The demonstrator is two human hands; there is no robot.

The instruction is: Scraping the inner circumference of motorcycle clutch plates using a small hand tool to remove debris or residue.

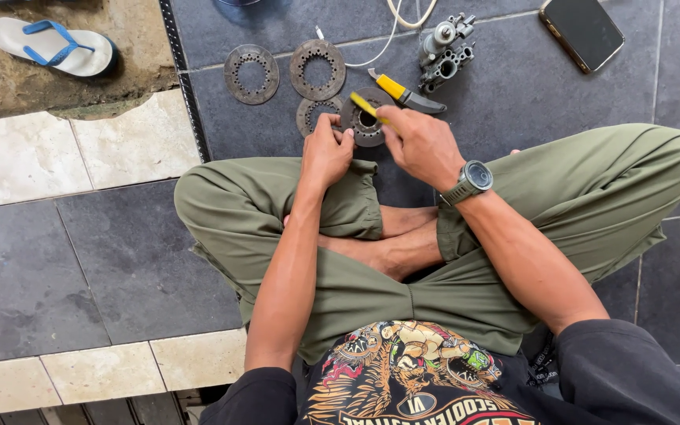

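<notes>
Our floor and what lies on it

We see dark grey floor tiles (80,267) edged with pale tiles (104,370). On the dark tiles lie three toothed metal discs (252,74), a yellow-handled knife (404,93), a grey carburettor (445,51), a white cable (391,27) and a dark phone (584,31). A blue-strapped sandal (53,47) rests on bare concrete (9,86).

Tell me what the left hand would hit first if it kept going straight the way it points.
The left hand points away from the body, fingertips already on the toothed metal disc it helps hold. Just beyond lies a flat ring plate on the dark tile, likely the next contact, though depth is hard to judge.
</notes>
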